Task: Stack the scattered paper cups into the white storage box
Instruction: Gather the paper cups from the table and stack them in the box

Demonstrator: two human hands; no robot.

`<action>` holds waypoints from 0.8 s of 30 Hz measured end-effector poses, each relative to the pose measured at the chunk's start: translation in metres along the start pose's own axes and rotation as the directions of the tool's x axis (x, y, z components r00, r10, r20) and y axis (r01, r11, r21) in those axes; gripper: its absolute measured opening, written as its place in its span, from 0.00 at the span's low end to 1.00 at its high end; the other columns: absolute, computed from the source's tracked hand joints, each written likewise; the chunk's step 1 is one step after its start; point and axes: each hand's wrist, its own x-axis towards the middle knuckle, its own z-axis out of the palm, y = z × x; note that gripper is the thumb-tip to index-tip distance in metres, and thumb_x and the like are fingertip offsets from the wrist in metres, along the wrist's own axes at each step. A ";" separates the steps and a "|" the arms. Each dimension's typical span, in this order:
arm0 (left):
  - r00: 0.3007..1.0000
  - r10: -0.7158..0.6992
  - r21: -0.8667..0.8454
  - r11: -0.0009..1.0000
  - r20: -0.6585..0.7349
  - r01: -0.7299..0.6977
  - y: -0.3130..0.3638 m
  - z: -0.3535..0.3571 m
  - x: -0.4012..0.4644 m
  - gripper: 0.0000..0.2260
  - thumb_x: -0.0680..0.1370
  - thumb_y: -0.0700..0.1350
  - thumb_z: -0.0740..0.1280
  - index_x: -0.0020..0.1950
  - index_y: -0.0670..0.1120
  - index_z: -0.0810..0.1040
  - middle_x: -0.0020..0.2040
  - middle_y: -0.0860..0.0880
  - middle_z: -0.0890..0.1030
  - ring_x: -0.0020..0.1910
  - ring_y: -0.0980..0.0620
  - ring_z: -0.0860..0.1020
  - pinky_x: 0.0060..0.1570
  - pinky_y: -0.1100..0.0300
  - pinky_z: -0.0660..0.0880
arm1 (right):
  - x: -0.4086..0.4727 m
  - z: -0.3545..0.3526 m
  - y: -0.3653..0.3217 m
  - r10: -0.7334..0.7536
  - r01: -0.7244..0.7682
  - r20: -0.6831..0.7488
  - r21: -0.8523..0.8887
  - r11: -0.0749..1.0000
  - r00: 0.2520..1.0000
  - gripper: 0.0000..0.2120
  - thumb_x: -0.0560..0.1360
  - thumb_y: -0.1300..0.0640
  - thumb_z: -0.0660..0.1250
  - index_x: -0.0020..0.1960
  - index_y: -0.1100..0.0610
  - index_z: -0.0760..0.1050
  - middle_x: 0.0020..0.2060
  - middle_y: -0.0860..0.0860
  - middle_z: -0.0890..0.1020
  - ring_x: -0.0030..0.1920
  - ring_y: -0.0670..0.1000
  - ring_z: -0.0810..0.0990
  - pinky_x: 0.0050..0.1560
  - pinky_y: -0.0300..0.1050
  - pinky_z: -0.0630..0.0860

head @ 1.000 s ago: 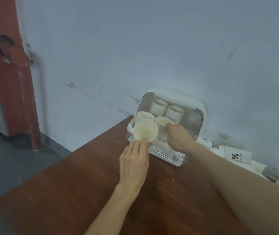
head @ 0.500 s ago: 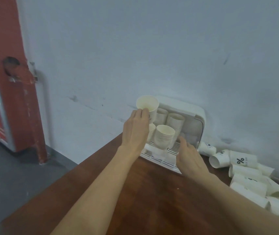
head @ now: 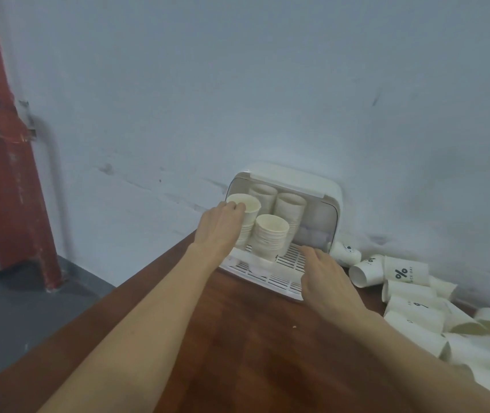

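A person's two bare arms reach forward over a dark wooden table (head: 255, 338) toward a white storage box (head: 297, 181) that sits at twelve o'clock against a pale wall (head: 267, 84). At nine o'clock, off the table, a red post (head: 5, 189) stands on a grey floor. The left hand (head: 221, 226) is at the box's left front corner, its fingers curled around the top cup (head: 243, 205) of the front-left stack, gripping it just below the rim. Just right of it stands a second front stack (head: 270, 236), and behind these two taller stacks (head: 290, 208) fill the back of the box. The right part of the slotted tray floor (head: 294, 259) is bare. The right hand (head: 327, 275) rests at the tray's front right edge with fingers straight and relaxed, holding nothing. At three to four o'clock a heap of loose cups (head: 410, 293) lies on its sides along the wall, some touching the box's right side. Judging by this, the work looks roughly midway: four stacks are built, one cup is being seated, and many cups remain to gather.
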 end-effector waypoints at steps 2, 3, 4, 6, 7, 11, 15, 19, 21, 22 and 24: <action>0.998 -0.001 0.029 1.000 0.070 -0.001 -0.001 0.003 -0.001 0.15 0.75 0.31 0.58 0.60 0.43 0.70 0.55 0.45 0.77 0.53 0.43 0.75 0.39 0.55 0.65 | -0.005 -0.004 0.001 0.008 -0.008 0.018 0.002 1.000 1.000 0.21 0.74 0.65 0.56 0.66 0.57 0.66 0.63 0.54 0.73 0.62 0.55 0.70 0.57 0.45 0.66; 0.994 -0.005 0.036 0.999 0.110 0.001 -0.002 0.005 -0.003 0.16 0.75 0.31 0.58 0.60 0.43 0.70 0.55 0.44 0.77 0.53 0.43 0.76 0.39 0.55 0.66 | -0.008 -0.005 0.002 0.013 -0.012 0.029 -0.001 1.000 1.000 0.20 0.74 0.65 0.56 0.66 0.57 0.66 0.62 0.54 0.73 0.62 0.55 0.70 0.57 0.46 0.67; 0.990 -0.010 0.036 0.999 0.144 0.005 -0.002 0.006 -0.004 0.16 0.75 0.31 0.59 0.61 0.43 0.70 0.56 0.44 0.77 0.54 0.43 0.76 0.40 0.54 0.66 | -0.011 -0.006 0.003 0.020 -0.019 0.035 -0.009 1.000 0.999 0.19 0.74 0.65 0.56 0.65 0.56 0.66 0.61 0.53 0.74 0.61 0.55 0.71 0.55 0.46 0.68; 0.982 -0.022 0.029 0.999 0.186 0.017 -0.002 0.008 -0.007 0.17 0.75 0.32 0.59 0.62 0.43 0.69 0.56 0.44 0.77 0.54 0.42 0.76 0.40 0.54 0.67 | -0.015 -0.008 0.006 0.038 -0.037 0.033 -0.032 0.999 0.999 0.17 0.75 0.62 0.57 0.64 0.54 0.66 0.58 0.52 0.74 0.59 0.54 0.71 0.51 0.46 0.67; 0.981 -0.026 0.022 0.999 0.193 0.023 -0.002 0.008 -0.008 0.18 0.75 0.32 0.58 0.64 0.43 0.68 0.56 0.44 0.77 0.54 0.42 0.76 0.40 0.53 0.67 | -0.017 -0.010 0.008 0.046 -0.044 0.028 -0.049 0.998 0.999 0.17 0.76 0.61 0.58 0.64 0.54 0.66 0.58 0.51 0.75 0.59 0.54 0.71 0.50 0.47 0.65; 0.982 -0.030 0.008 1.000 0.184 0.029 0.005 0.002 -0.015 0.28 0.75 0.34 0.59 0.75 0.43 0.56 0.58 0.43 0.76 0.54 0.42 0.75 0.39 0.53 0.67 | -0.028 -0.021 0.013 0.047 -0.047 0.013 -0.042 0.998 0.999 0.22 0.75 0.62 0.57 0.69 0.55 0.65 0.61 0.52 0.75 0.61 0.55 0.71 0.55 0.47 0.67; 0.991 0.026 0.003 1.000 0.128 -0.026 0.021 -0.014 -0.033 0.27 0.76 0.36 0.59 0.75 0.41 0.56 0.59 0.44 0.75 0.58 0.44 0.74 0.40 0.55 0.65 | -0.047 -0.039 0.011 0.084 -0.084 0.015 0.036 0.996 0.996 0.22 0.75 0.65 0.55 0.68 0.57 0.65 0.60 0.54 0.74 0.61 0.55 0.70 0.54 0.45 0.67; 0.991 0.094 -0.020 0.995 0.096 -0.093 0.042 -0.035 -0.056 0.22 0.76 0.36 0.59 0.70 0.42 0.63 0.58 0.45 0.76 0.57 0.45 0.75 0.42 0.55 0.67 | -0.068 -0.050 0.009 0.123 -0.121 -0.022 0.062 0.991 0.992 0.21 0.77 0.64 0.54 0.69 0.57 0.65 0.56 0.53 0.74 0.56 0.54 0.72 0.44 0.41 0.59; 0.983 0.155 -0.031 0.988 0.102 -0.152 0.054 -0.045 -0.066 0.18 0.76 0.36 0.59 0.67 0.43 0.65 0.57 0.46 0.75 0.56 0.45 0.74 0.44 0.52 0.70 | -0.078 -0.052 0.007 0.146 -0.145 -0.017 0.062 0.988 0.989 0.19 0.77 0.64 0.54 0.67 0.57 0.66 0.56 0.53 0.73 0.53 0.54 0.73 0.42 0.42 0.60; 0.977 0.192 -0.033 0.981 0.097 -0.189 0.061 -0.050 -0.072 0.17 0.77 0.36 0.59 0.65 0.44 0.66 0.56 0.46 0.75 0.55 0.45 0.74 0.42 0.52 0.69 | -0.085 -0.052 0.007 0.157 -0.156 -0.019 0.067 0.986 0.987 0.19 0.76 0.64 0.54 0.66 0.57 0.66 0.57 0.53 0.72 0.52 0.55 0.73 0.43 0.43 0.62; 0.962 0.261 -0.023 0.965 0.083 -0.260 0.076 -0.058 -0.081 0.15 0.77 0.37 0.59 0.63 0.45 0.67 0.55 0.47 0.75 0.54 0.46 0.75 0.37 0.54 0.66 | -0.099 -0.052 0.007 0.168 -0.165 -0.030 0.086 0.982 0.985 0.20 0.75 0.65 0.55 0.67 0.57 0.66 0.59 0.54 0.72 0.52 0.56 0.74 0.47 0.47 0.67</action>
